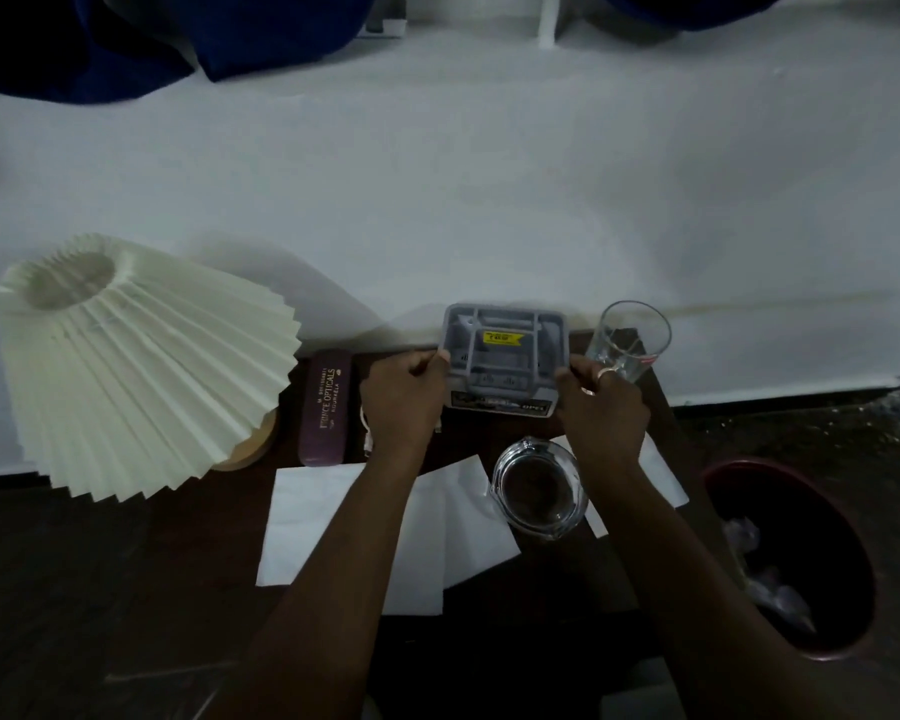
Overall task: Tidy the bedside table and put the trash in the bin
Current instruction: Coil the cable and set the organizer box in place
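While both forearms reach forward from the bottom of the view, white paper sheets (pixel 333 527) lie nearest on the dark surface (pixel 178 537), with a clear glass jug (pixel 539 491) standing on them between the arms. Off to the right, on the floor, a dark red bin (pixel 791 558) holds crumpled clear wrapping. Farther in, the left hand (pixel 404 394) has its grip closed on the left edge of a grey plastic box (pixel 505 356), and the right hand (pixel 601 402), a ring on one finger, has its grip closed on the right edge, so the box sits squarely between the two hands. Just right of the box, an empty drinking glass (pixel 630 337) stands touching the right hand's fingers. Left of the left hand lies a purple spectacle case (pixel 327 407), and beyond it a pleated cream lampshade (pixel 141 366) leans tilted over its wooden base. Behind everything runs a white wall.
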